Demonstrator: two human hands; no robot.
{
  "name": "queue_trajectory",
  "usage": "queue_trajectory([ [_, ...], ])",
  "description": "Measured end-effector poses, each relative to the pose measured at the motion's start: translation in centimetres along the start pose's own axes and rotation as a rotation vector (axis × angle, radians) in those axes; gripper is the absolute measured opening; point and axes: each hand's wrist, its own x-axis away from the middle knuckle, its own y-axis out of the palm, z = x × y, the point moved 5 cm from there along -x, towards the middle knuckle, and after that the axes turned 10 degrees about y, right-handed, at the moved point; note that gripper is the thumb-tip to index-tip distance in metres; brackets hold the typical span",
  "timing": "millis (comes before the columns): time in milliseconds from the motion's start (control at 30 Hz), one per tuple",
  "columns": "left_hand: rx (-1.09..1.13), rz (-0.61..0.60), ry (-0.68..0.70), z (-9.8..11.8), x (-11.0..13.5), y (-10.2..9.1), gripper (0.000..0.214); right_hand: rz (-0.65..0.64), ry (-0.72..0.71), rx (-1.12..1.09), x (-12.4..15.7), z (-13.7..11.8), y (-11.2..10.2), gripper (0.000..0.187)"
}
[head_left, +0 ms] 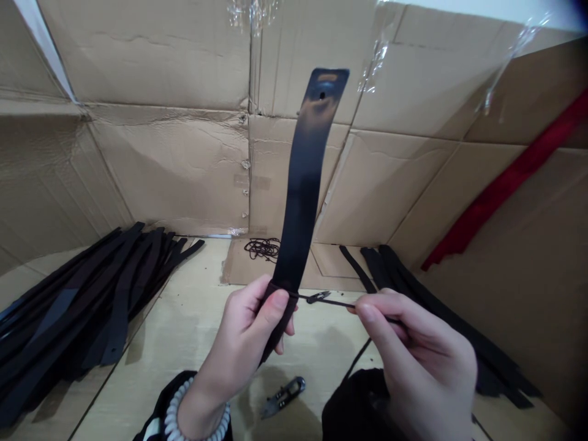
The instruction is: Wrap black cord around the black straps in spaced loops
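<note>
In the head view my left hand [257, 321] is closed round the lower part of a black strap [305, 177]. The strap stands nearly upright, with a slot and a round hole at its top end. Dark wrapping covers the part in my grip, and my thumb presses on it. A thin black cord [328, 301] runs taut from there to my right hand [408, 337], which pinches it between thumb and fingers. The cord's loose length hangs below that hand. Thread snips [283, 397] lie on the table below; a second small pair [318, 297] lies behind the cord.
A heap of dark straps [92, 300] lies at the left, and more black straps [441, 318] lie at the right. Tangled black cord [261, 248] rests on a cardboard piece [248, 275]. Cardboard walls [169, 165] enclose the table; a red strip [505, 184] hangs at the right.
</note>
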Motion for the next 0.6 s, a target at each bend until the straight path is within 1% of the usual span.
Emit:
queue_trajectory([
  [100, -0.001, -0.001, -0.004, 0.12, 0.1, -0.02, 0.036, -0.005, -0.011, 0.003, 0.09, -0.12, -0.03, 0.015],
  [200, 0.052, 0.0, -0.015, -0.01, 0.13, 0.0, 0.035, -0.028, -0.037, 0.008, 0.17, -0.28, 0.02, 0.015],
  [300, 0.137, 0.021, -0.031, -0.27, 0.04, -0.01, 0.044, -0.057, -0.058, 0.01, 0.18, -0.38, 0.14, 0.015],
  [400, 0.167, 0.069, -0.077, -0.49, -0.02, -0.15, 0.052, -0.064, -0.081, 0.015, 0.29, -0.58, 0.09, 0.015],
  [467, 0.172, 0.082, -0.099, -0.47, -0.05, -0.18, 0.049, -0.087, -0.099, 0.015, 0.46, -0.76, 0.06, 0.015],
  [600, 0.205, 0.06, -0.103, -0.26, -0.05, -0.03, 0.044, -0.129, -0.109, 0.02, 0.75, -0.69, -0.25, 0.015],
])
